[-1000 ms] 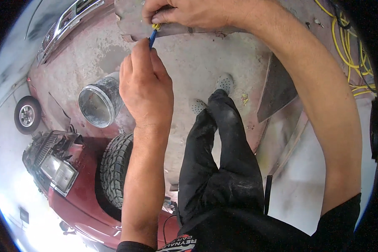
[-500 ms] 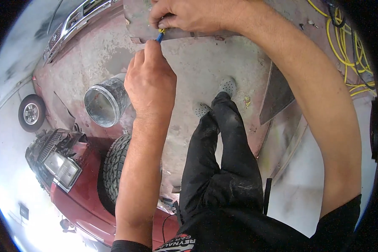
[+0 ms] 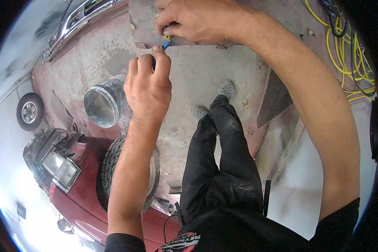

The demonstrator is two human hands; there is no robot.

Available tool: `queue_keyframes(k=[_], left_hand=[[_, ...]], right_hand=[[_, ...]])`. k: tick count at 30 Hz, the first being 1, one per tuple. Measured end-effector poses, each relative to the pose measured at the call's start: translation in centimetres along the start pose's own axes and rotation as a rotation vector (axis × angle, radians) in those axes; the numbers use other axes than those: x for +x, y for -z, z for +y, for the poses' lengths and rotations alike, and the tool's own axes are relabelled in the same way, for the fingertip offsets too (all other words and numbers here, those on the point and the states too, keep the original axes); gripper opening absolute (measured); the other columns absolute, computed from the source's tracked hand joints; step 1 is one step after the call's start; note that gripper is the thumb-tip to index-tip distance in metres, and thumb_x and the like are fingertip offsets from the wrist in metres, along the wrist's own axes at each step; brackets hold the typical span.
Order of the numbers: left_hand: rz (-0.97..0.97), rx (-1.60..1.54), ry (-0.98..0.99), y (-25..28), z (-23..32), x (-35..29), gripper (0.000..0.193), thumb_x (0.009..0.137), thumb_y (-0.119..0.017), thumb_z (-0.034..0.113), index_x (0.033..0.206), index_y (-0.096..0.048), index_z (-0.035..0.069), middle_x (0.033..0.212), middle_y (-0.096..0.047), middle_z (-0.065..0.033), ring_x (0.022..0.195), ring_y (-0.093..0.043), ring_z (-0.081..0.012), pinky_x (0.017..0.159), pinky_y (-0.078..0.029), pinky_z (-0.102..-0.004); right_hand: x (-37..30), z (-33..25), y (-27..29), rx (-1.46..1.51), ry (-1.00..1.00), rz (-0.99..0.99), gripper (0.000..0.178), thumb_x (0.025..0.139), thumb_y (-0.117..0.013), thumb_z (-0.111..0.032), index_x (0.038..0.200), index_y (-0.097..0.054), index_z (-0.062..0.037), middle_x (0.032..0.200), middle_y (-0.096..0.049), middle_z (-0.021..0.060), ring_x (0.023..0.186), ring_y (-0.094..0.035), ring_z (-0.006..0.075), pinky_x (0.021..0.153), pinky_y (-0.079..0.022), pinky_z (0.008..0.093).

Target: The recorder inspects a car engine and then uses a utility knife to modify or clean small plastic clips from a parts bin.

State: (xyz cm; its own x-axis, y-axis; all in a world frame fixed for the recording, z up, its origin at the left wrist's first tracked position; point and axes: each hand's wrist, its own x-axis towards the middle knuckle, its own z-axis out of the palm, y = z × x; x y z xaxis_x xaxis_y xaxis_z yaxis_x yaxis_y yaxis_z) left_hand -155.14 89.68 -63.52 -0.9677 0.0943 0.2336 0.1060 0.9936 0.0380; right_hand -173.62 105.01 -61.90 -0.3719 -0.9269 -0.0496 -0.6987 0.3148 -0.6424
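Note:
My left hand [image 3: 149,86] is closed around a slim tool-like thing with a blue end [image 3: 166,44]; a dark part of it shows between the fingers, and its kind is not plain. Close by, my right hand [image 3: 195,20] is bent inward at the top edge, its thumb and fingers pinched together. Just below those fingertips sits a small yellow piece [image 3: 167,38], which meets the blue end. What else the right fingers hold is hidden. Beneath both hands lies a thin greyish sheet or panel [image 3: 145,25] with a ragged edge.
A dusty bucket [image 3: 101,105] lies left of my left forearm. Farther left are a loose wheel [image 3: 30,111] and a red vehicle body [image 3: 77,206] with a headlight and tyre. Coiled yellow hose [image 3: 334,50] lies at the upper right, near a dark panel [image 3: 275,101].
My left hand has come slightly down, and its fingers have shifted so that a dark part of the thing shows. My right hand stays pinched by the yellow piece, slightly lower and to the right.

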Motion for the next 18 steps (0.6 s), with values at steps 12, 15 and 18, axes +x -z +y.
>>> queue_keyframes(k=[12, 15, 18], left_hand=[[0.059, -0.216, 0.245, -1.1, 2.0, -0.7, 0.024, 0.100, -0.065, 0.001, 0.124, -0.065, 0.000, 0.092, -0.065, -0.0193, 0.083, -0.063, -0.0391, 0.074, -0.052, -0.0482], [0.074, -0.217, 0.239, -1.6, 2.2, -0.4, 0.024, 0.100, -0.065, 0.001, 0.124, -0.065, -0.001, 0.093, -0.065, -0.0192, 0.083, -0.063, -0.0391, 0.074, -0.052, -0.0481], [0.081, -0.204, 0.229, -1.6, 1.7, -0.7, 0.024, 0.099, -0.066, 0.001, 0.123, -0.065, -0.001, 0.093, -0.065, -0.0190, 0.083, -0.063, -0.0383, 0.074, -0.052, -0.0478]], right_hand=[[-0.2, 0.0, 0.9, 0.013, 0.059, 0.021, 0.020, 0.094, -0.065, -0.025, 0.100, -0.078, -0.0103, 0.102, -0.067, 0.0127, 0.095, -0.072, 0.0369, 0.083, -0.058, 0.0522], [-0.1, 1.0, -0.2, -0.007, 0.057, 0.055, 0.020, 0.094, -0.066, -0.024, 0.100, -0.078, -0.0097, 0.102, -0.067, 0.0128, 0.094, -0.072, 0.0370, 0.083, -0.058, 0.0521], [0.0, 0.2, 0.8, 0.033, 0.017, -0.012, 0.019, 0.094, -0.066, -0.024, 0.099, -0.077, -0.0092, 0.101, -0.066, 0.0131, 0.093, -0.072, 0.0373, 0.083, -0.057, 0.0526]])
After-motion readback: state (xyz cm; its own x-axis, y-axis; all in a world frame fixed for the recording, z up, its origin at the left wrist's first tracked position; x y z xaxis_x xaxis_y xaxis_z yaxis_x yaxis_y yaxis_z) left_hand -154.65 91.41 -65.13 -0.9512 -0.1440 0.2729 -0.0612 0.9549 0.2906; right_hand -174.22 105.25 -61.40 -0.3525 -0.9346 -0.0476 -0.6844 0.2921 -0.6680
